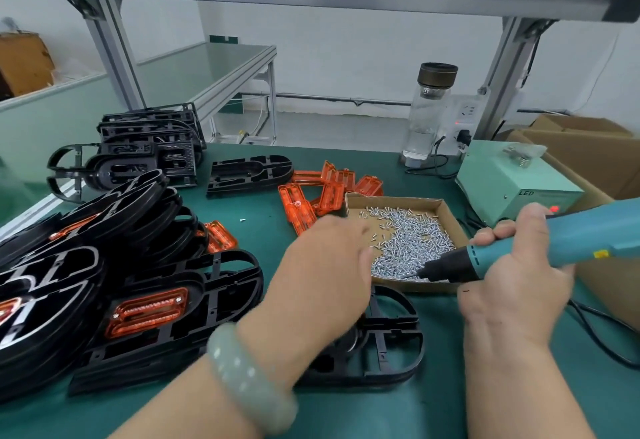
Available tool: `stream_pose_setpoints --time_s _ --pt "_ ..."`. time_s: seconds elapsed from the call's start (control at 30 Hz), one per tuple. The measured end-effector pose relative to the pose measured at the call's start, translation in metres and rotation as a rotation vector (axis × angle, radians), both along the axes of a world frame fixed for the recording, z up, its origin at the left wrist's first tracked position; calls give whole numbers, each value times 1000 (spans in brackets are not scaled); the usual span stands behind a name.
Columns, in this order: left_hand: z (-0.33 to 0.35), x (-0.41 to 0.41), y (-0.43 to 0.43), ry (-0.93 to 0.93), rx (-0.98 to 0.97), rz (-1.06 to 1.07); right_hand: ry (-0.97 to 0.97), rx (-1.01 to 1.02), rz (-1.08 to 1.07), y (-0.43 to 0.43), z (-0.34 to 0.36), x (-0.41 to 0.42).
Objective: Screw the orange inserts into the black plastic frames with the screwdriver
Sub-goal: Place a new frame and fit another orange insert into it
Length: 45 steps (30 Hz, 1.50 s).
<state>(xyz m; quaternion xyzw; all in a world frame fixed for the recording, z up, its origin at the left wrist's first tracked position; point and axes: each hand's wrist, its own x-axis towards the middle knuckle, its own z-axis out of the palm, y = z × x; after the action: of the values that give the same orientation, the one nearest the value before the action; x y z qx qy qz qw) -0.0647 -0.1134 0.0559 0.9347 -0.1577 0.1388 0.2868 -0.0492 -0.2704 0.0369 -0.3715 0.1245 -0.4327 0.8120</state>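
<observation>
My right hand (516, 286) grips a teal electric screwdriver (568, 241), and its black tip dips into the cardboard tray of silver screws (415, 241). My left hand (322, 265) is blurred above a black plastic frame (391, 345) lying in front of me; whether its fingers hold anything cannot be told. Left of it lies another black frame with an orange insert (145, 310) screwed in. Loose orange inserts (318, 189) are heaped behind the tray.
Stacks of black frames (104, 230) crowd the left side, with more (149, 140) at the back left. A glass bottle (429, 116), a power strip and a pale green control box (512, 179) stand at the back right. Cardboard boxes (588, 154) sit to the right.
</observation>
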Motion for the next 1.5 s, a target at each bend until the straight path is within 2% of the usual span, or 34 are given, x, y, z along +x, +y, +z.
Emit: stream_pose_setpoints --time_s 0.1,0.2,0.3,0.4,0.43,0.5,0.6,0.67,0.77,0.83,1.0,1.2,1.5 --pt "-1 43 -24 293 -74 96 8 -13 15 0 0 2" --pt "-11 73 -31 546 -81 385 -16 -40 29 -1 -5 5" --pt "-23 84 -22 660 -45 598 7 -79 30 1 -5 5" --pt "-31 84 -16 752 4 589 19 -75 29 2 -6 6" --pt "-33 82 -16 746 -25 592 22 -74 28 3 -6 6" --pt "-35 83 -18 708 -201 637 23 -86 32 3 -6 5" --pt "-32 82 -17 464 -573 583 20 -83 37 2 -7 4" --pt "-28 72 -14 299 -753 499 22 -78 38 2 -7 4" --pt "-20 46 -12 310 -1104 382 16 -76 45 3 -7 4" --pt "-16 30 -10 315 -1204 288 15 -78 46 4 -7 4" --pt "-12 1 -4 247 -1164 140 2 -56 54 3 -7 3" --pt "-11 -13 5 257 -1147 39 -5 -60 61 3 -7 3" --pt "-17 -20 11 284 -1177 26 1 -67 56 4 -8 4"
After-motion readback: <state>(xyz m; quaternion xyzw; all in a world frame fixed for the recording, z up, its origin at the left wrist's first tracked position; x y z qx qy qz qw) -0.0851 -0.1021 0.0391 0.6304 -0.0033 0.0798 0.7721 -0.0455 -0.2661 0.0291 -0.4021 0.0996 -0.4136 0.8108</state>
